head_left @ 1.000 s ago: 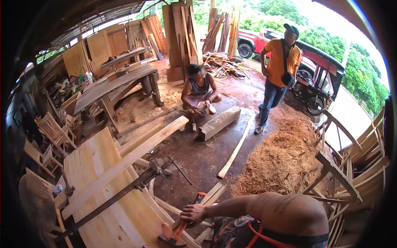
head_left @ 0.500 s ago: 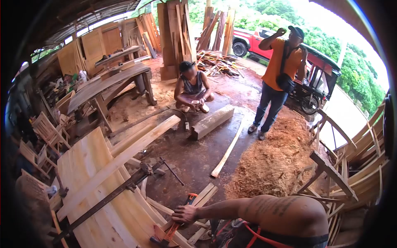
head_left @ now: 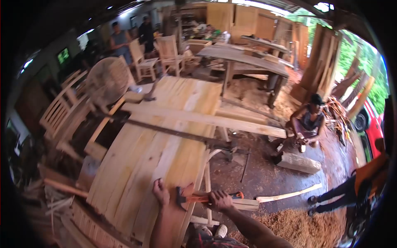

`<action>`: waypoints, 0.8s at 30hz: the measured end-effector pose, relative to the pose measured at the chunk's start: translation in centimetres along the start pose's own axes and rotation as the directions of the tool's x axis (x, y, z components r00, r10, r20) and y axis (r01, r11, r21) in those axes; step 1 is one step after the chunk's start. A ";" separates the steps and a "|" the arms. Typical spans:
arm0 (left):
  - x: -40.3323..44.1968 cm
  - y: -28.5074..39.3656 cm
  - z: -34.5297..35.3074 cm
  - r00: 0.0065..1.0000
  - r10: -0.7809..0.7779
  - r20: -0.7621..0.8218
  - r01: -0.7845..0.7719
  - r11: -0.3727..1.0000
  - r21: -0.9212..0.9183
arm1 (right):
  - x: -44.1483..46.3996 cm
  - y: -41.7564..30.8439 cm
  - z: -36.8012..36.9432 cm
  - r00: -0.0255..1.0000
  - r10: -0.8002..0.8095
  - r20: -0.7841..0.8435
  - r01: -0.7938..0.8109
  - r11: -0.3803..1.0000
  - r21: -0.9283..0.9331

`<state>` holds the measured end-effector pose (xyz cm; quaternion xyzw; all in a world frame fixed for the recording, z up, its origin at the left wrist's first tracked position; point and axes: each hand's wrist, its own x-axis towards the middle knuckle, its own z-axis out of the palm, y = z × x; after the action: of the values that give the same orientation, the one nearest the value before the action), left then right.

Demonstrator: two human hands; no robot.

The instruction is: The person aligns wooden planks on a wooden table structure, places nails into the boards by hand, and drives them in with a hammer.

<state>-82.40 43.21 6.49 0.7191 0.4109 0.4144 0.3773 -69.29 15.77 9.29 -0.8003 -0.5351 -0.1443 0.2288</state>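
Note:
My right hand (head_left: 221, 200) is closed round the orange and black handle of a hammer (head_left: 198, 199). The dark hammer head points left, over the near right edge of a wide panel of joined pale planks (head_left: 136, 165). My left hand (head_left: 160, 192) is just left of the hammer head, low over the panel, with its fingers curled in. Whatever those fingers may hold is hidden. Across the panel runs a long dark metal bar clamp (head_left: 173, 132), with its screw end past the right edge. A loose board (head_left: 206, 118) lies across the panel beyond the clamp.
A person (head_left: 308, 124) squats by a squared timber (head_left: 298, 162); another in orange (head_left: 370, 177) stands at right. Sawdust (head_left: 289, 227) and a pale stick (head_left: 289, 193) lie on the floor. Wooden chairs (head_left: 169, 56), a round wooden slab (head_left: 108, 82) and a workbench (head_left: 244, 58) stand beyond.
The view has swung left, bringing more of the panel, the chairs and my left hand into sight. My right hand keeps hold of the hammer, which now lies level across the panel's edge.

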 end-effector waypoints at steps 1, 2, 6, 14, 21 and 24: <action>-0.2 0.0 0.1 1.000 -0.009 -0.015 0.008 0.997 -0.072 | -0.1 0.1 0.6 1.000 0.011 -0.012 -0.010 0.999 0.037; -0.1 1.2 -0.2 1.000 -0.022 -0.010 0.021 0.998 -0.063 | -0.2 0.1 0.7 1.000 -0.001 -0.020 0.002 1.000 0.011; 0.0 1.3 0.2 0.996 0.078 -0.033 -0.080 0.995 -0.063 | 0.6 -0.7 -0.3 0.999 -0.016 -0.039 0.015 0.999 -0.032; -0.5 1.6 -1.2 0.999 0.013 0.032 -0.008 0.989 -0.145 | 0.4 -0.9 0.5 1.000 0.001 -0.030 -0.004 0.996 -0.087; -0.8 1.3 -1.6 1.000 0.017 -0.006 -0.018 0.971 -0.239 | 0.2 -1.3 0.7 0.999 -0.044 -0.030 0.042 0.996 -0.083; -0.3 0.9 -1.1 0.996 0.030 -0.083 -0.054 0.952 -0.301 | 0.7 -1.0 1.2 0.997 -0.057 -0.043 0.053 0.994 -0.099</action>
<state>-83.21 42.86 7.60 0.6447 0.3412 0.5080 0.4580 -69.94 17.24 8.80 -0.7921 -0.5438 -0.1950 0.1973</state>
